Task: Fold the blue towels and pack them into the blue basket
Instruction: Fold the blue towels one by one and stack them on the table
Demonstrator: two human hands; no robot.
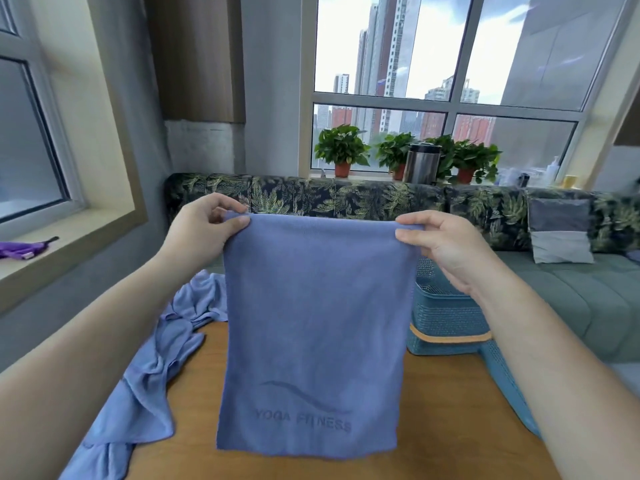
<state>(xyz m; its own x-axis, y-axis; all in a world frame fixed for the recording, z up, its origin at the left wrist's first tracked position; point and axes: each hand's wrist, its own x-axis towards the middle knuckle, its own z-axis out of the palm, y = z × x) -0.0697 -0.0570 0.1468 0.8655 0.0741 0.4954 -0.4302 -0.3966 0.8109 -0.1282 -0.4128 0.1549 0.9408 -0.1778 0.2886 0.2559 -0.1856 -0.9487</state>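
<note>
The towel (311,323) hangs above the table (433,427), long axis from 12 to 6 o'clock. The left hand (197,230) pinches its 10 o'clock corner, the right hand (446,244) its 2 o'clock corner. The basket (446,313) stands at 3 o'clock, nearer the right hand.

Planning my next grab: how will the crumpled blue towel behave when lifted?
Probably floppy: the crumpled towel lies in loose folds, draping off the table. Likely light: the matching held towel hangs from mere pinches by left hand and right hand.
</note>
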